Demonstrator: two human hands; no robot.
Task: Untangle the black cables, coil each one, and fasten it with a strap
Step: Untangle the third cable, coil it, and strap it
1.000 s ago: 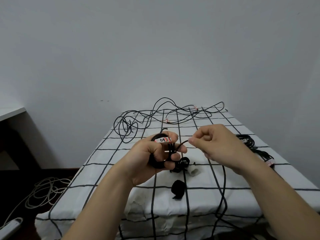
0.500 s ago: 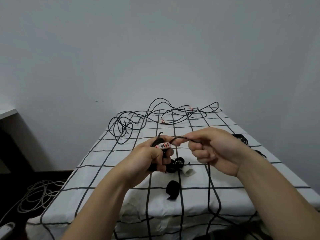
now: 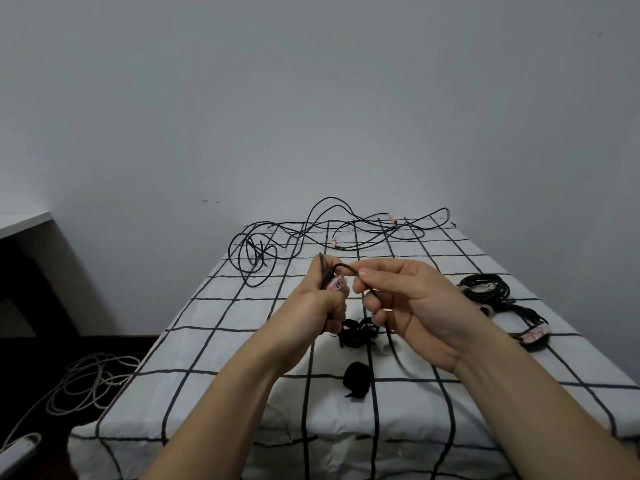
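My left hand [image 3: 320,303] grips a small black cable coil [image 3: 332,282] with a white and red label, held above the table. My right hand [image 3: 408,299] pinches the same cable's free length [image 3: 346,266] between thumb and forefinger, close to the left hand. The cable's tail [image 3: 393,344] hangs down from the right hand toward the table's front. A tangle of black cables [image 3: 304,233] lies at the far end of the table. Black straps [image 3: 356,336] lie under my hands, and another strap [image 3: 356,377] lies nearer the front.
The table has a white cloth with a black grid [image 3: 214,341]. Coiled black cables [image 3: 485,289] with a labelled end [image 3: 639,336] lie at the right edge. White cable loops [image 3: 83,382] lie on the dark floor at left. A white desk corner [image 3: 24,221] stands at far left.
My right hand has moved in toward the left hand, laying the cable's free length over the coil. The left hand has turned the coil more upright and closed tighter.
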